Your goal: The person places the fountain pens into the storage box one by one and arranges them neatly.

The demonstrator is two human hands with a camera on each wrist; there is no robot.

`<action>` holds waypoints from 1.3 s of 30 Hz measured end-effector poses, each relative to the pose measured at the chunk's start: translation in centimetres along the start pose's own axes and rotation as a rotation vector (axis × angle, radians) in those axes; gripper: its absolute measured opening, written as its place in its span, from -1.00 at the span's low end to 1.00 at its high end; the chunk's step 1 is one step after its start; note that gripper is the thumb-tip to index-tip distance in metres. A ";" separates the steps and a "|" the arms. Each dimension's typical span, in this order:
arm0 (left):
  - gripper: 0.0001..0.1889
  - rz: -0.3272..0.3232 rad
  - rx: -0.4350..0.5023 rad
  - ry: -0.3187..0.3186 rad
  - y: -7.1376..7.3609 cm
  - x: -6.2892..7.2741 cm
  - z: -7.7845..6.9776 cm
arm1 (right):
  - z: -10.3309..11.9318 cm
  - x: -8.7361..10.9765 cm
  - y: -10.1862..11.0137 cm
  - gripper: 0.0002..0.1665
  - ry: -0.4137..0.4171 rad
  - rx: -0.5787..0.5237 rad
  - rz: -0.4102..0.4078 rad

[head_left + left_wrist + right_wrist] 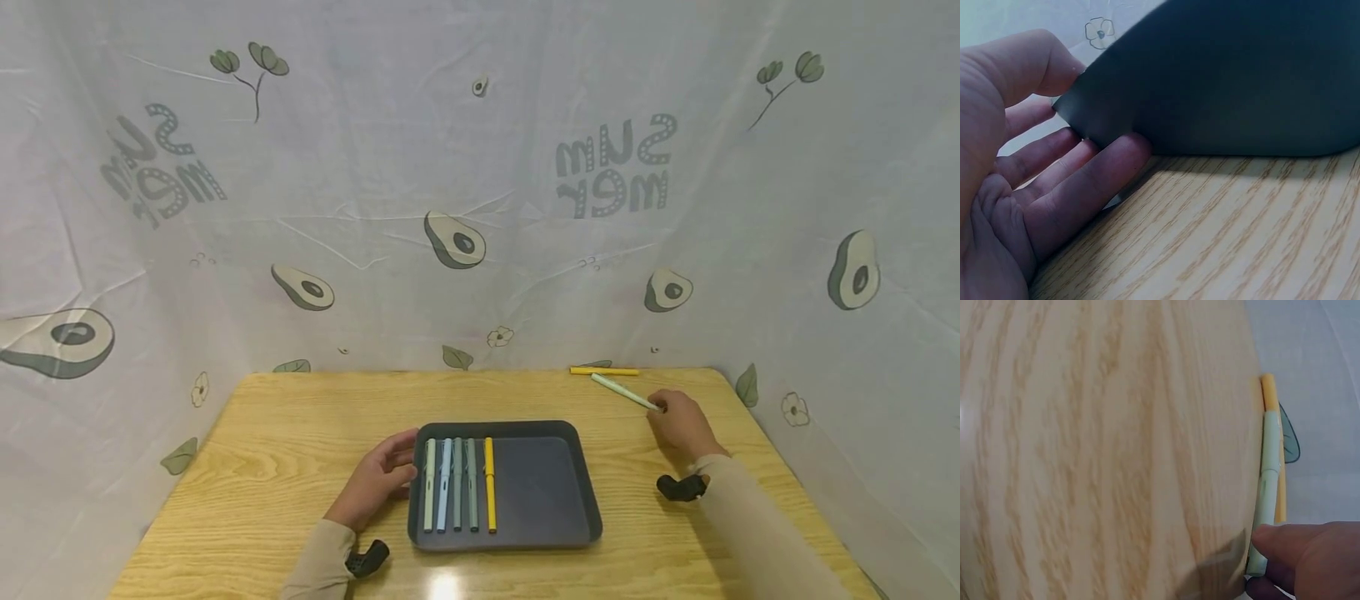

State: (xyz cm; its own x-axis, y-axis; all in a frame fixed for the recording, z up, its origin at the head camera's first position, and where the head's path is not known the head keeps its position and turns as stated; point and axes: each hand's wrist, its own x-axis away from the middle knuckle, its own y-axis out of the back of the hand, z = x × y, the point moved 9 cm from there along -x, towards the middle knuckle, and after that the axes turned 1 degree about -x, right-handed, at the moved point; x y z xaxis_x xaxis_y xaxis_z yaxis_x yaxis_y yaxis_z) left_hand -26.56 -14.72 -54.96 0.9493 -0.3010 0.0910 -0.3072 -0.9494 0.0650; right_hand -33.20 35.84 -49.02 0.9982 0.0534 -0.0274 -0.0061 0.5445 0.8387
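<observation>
My right hand [678,423] pinches the near end of a pale green pen [622,390] on the right of the table. A yellow pen [604,371] lies just beyond it along the back edge; the green one overlaps it in the right wrist view. My left hand [378,479] rests against the left side of a dark tray [543,537], thumb and loosely extended fingers touching its outer wall [1222,94]. Inside the tray, upright side by side, lie a pale green pen [429,492], a light blue pen [443,492], two grey-green pens [457,492] and a yellow pen [491,492].
A wooden table [315,442] carries everything. Pale curtains [375,167] printed with avocados and leaves rise behind the table and along both sides. A black wrist device [367,558] sits on the left wrist, another black device [681,487] on the right.
</observation>
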 end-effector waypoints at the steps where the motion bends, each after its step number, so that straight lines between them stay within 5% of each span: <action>1: -0.34 0.003 0.000 -0.003 -0.1 0.0 0.0 | 0.0 0.1 0.0 -0.67 -0.006 0.007 -0.008; 6: -0.34 0.015 0.007 -0.017 -0.2 -0.1 -0.3 | 0.6 0.5 0.1 -0.83 -0.026 0.016 -0.031; 32: -0.35 -0.013 0.010 -0.009 0.0 -0.2 -0.1 | 4.1 5.5 -2.0 -0.90 0.023 0.137 -0.013; 39: -0.35 -0.004 0.012 -0.014 -0.2 0.1 -0.2 | 4.6 5.7 -2.2 -0.71 0.000 0.124 -0.024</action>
State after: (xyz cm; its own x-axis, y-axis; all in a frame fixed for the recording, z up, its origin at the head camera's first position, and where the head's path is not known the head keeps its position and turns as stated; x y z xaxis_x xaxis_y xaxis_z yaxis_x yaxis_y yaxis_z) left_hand -26.44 -14.58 -54.75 0.9515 -0.2981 0.0767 -0.3025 -0.9517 0.0537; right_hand -27.17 31.06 -48.52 0.9979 0.0421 -0.0483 0.0250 0.4378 0.8987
